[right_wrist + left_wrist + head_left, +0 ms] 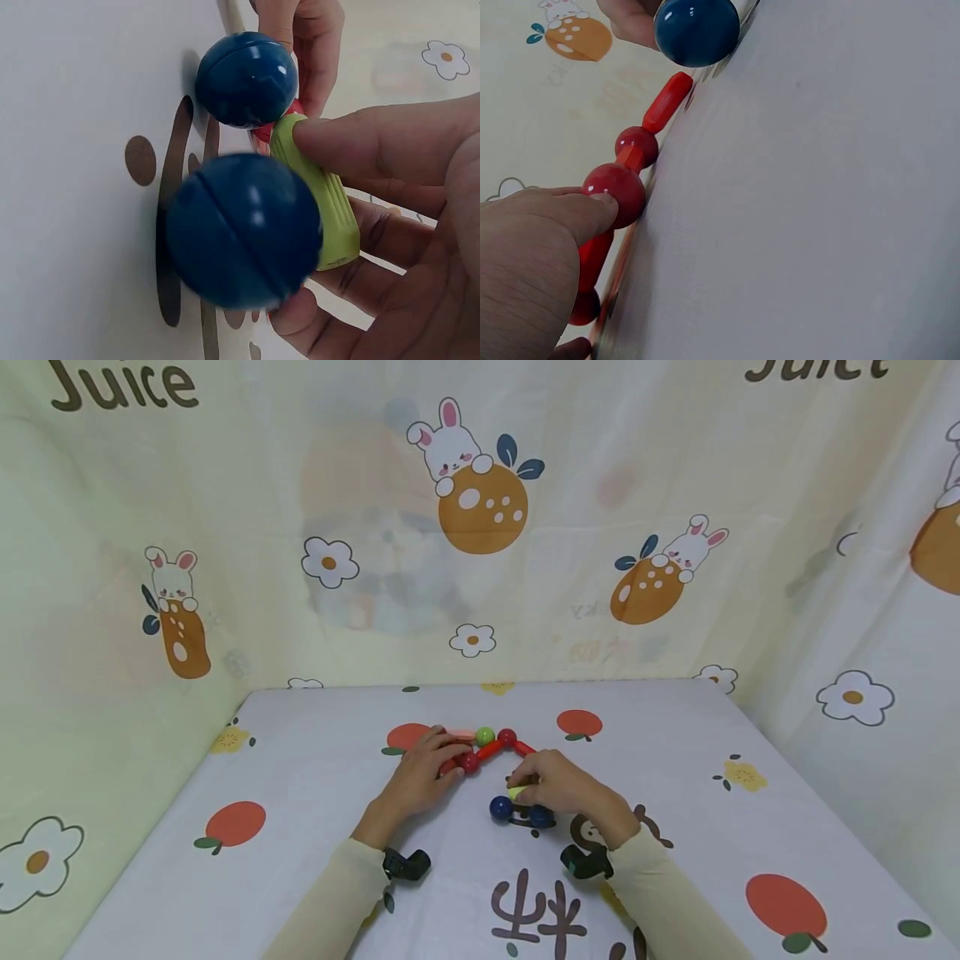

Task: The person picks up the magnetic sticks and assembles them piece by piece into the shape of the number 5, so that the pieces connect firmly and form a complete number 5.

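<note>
My left hand (420,772) (529,270) grips a joined run of red pieces, its thumb on a red ball (469,763) (619,195). From that ball a red rod (489,751) leads to another red ball (507,737) (637,146), and a further red rod (523,747) (667,103) angles toward my right hand. Between thumb and fingers, my right hand (562,785) (405,217) pinches a yellow-green rod (516,793) (322,202). One blue ball (542,817) (244,231) is close to that hand; another blue ball (501,808) (697,31) (247,79) lies to its left.
A light green ball (485,737) and a pink rod (461,735) lie beyond my left hand. The white tablecloth (322,877) has printed fruit and lettering. A printed curtain (570,610) hangs behind the table and at both sides.
</note>
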{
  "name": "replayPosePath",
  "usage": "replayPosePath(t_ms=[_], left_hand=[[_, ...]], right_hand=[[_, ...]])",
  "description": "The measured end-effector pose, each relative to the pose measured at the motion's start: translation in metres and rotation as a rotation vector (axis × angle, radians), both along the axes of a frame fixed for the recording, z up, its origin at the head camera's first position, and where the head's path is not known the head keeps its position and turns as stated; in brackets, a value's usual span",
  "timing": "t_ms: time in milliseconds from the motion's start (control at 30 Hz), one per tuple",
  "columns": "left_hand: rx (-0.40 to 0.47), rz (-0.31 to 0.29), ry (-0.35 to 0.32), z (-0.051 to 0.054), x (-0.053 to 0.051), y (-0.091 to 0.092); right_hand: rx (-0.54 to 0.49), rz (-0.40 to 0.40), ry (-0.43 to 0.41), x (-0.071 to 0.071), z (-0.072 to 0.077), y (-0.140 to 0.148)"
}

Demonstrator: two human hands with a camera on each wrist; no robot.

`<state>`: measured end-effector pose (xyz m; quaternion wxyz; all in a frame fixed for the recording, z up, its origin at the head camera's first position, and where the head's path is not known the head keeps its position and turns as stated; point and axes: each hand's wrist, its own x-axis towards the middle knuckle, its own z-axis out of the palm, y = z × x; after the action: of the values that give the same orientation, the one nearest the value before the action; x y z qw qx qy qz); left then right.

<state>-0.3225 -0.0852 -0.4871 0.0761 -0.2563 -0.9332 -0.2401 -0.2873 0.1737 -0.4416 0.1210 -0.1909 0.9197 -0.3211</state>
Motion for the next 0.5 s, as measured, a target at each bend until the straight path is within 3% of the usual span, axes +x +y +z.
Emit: replayPosePath(t_ms=[500], left_hand=[[-0.013,0.015,-0.018,-0.0006,-0.0008,0.0006]], right_hand=[[-0.006,0.094,0.017,0.0037,0.0012,-0.004]])
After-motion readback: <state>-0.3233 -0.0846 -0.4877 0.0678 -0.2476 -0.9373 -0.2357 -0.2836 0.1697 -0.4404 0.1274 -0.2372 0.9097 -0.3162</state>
